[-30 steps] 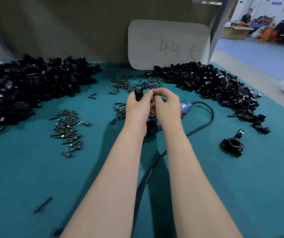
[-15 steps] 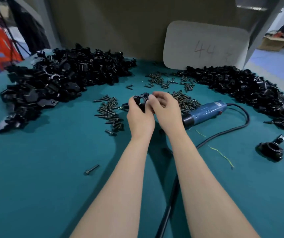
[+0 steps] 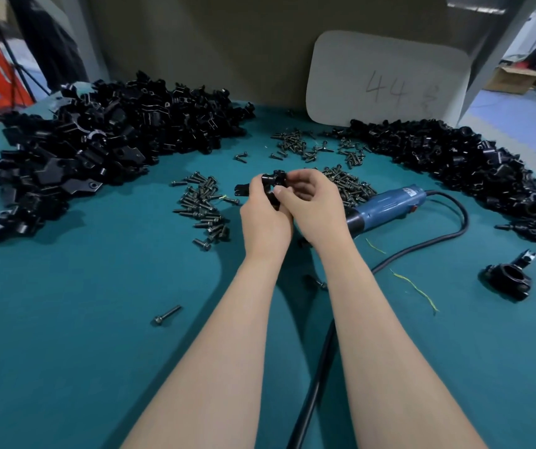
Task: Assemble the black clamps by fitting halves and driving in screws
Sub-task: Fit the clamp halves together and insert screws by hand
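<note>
Both my hands meet over the middle of the teal table, holding one black clamp [image 3: 270, 184] between them. My left hand [image 3: 265, 215] grips it from below and the left. My right hand [image 3: 312, 205] pinches it from the right, thumb on its front. Most of the clamp is hidden by fingers. Dark screws [image 3: 205, 205] lie in a heap just left of my hands, and more screws [image 3: 347, 186] lie just behind my right hand. A blue electric screwdriver [image 3: 390, 209] rests on the table to the right of my hands.
A big pile of black clamp halves [image 3: 98, 147] fills the back left, another black pile [image 3: 461, 163] the back right. One assembled clamp [image 3: 506, 277] sits alone at the right. A single screw [image 3: 167, 315] lies near left. The screwdriver's black cable [image 3: 318, 367] runs between my forearms. A white card [image 3: 386, 79] leans on the back wall.
The view has swung to the left, bringing the left pile into sight. My hands stay together on the clamp, turning it slightly between the fingers.
</note>
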